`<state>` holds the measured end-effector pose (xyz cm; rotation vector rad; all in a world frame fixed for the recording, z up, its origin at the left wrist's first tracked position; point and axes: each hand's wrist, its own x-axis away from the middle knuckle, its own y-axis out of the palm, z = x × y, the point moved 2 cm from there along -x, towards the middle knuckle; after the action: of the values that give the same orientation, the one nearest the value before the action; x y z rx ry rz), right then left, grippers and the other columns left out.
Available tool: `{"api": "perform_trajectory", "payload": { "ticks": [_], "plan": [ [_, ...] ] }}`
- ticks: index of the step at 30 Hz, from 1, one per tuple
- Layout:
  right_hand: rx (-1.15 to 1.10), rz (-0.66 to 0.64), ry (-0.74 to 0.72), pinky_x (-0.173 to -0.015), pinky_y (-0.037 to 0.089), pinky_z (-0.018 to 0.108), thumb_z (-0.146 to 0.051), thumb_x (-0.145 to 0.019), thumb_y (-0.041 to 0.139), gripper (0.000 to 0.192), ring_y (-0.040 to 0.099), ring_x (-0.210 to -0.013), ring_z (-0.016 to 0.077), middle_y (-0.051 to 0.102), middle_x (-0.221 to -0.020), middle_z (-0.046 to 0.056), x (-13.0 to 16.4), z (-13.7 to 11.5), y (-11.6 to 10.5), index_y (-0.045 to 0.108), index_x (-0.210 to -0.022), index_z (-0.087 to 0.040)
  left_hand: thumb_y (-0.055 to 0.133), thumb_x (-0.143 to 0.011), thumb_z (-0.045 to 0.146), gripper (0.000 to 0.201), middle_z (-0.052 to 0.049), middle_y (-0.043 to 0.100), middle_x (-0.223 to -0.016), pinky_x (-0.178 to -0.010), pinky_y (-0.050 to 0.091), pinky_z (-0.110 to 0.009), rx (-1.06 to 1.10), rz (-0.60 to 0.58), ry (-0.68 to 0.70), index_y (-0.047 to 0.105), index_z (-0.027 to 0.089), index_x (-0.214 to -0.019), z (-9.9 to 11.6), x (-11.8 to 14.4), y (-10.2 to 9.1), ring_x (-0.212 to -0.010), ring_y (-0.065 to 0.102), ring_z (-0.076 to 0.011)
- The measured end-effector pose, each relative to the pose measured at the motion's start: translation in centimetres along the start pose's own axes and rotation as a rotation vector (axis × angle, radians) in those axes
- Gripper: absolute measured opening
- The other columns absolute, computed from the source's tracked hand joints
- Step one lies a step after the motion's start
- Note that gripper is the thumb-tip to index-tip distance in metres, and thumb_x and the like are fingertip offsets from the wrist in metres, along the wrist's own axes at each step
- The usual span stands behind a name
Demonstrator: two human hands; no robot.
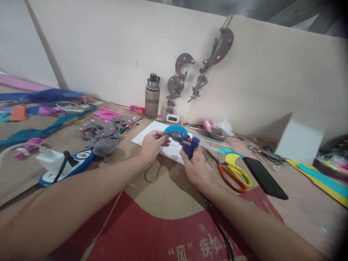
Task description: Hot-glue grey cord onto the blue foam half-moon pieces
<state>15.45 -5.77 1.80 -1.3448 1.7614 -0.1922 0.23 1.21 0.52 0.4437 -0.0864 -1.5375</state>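
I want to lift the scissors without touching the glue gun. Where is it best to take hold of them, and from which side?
Probably grip the scissors at the red and yellow handle loops, coming from the near right side. The loops lie flat and open toward the black phone, while the blades point up-left, close to the right hand holding the blue glue gun.

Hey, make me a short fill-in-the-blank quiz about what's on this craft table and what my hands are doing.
1. The right hand grips a blue ____ by its handle.
2. The scissors beside the black phone have one yellow handle and one ____ handle.
3. The water bottle stands against the wall, to the ____ of the grey felt crescents.
4. The left hand holds something small at the gun's ____.

Missing words: glue gun; red; left; nozzle
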Motion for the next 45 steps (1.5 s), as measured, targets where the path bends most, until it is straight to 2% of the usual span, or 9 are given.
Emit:
{"api": "perform_trajectory", "payload": {
  "ticks": [37,45],
  "plan": [
    [0.032,0.028,-0.038,-0.082,0.044,0.039,-0.034,-0.087,0.043,0.032,0.059,-0.090,0.0246,0.063,-0.099,0.013,-0.08,0.22,0.03,0.051,-0.112,-0.015,0.069,-0.064,0.025,0.021,-0.003,0.062,-0.066,-0.059,0.051,-0.028,0.039,0.022,0.049,0.056,0.013,-0.075,0.25,0.01,-0.08,-0.061,0.063,-0.0145],
    [0.061,0.047,-0.030,-0.088,0.043,0.042,-0.035,-0.086,0.044,0.033,0.056,-0.099,0.0271,0.060,-0.108,0.016,-0.23,0.40,0.06,0.052,-0.110,-0.014,0.069,-0.065,0.024,0.022,-0.003,0.062,-0.068,-0.061,0.052,-0.030,0.035,0.036,0.049,0.056,0.012,-0.077,0.29,-0.15,-0.16,-0.063,0.064,-0.0153]
  ]
}}
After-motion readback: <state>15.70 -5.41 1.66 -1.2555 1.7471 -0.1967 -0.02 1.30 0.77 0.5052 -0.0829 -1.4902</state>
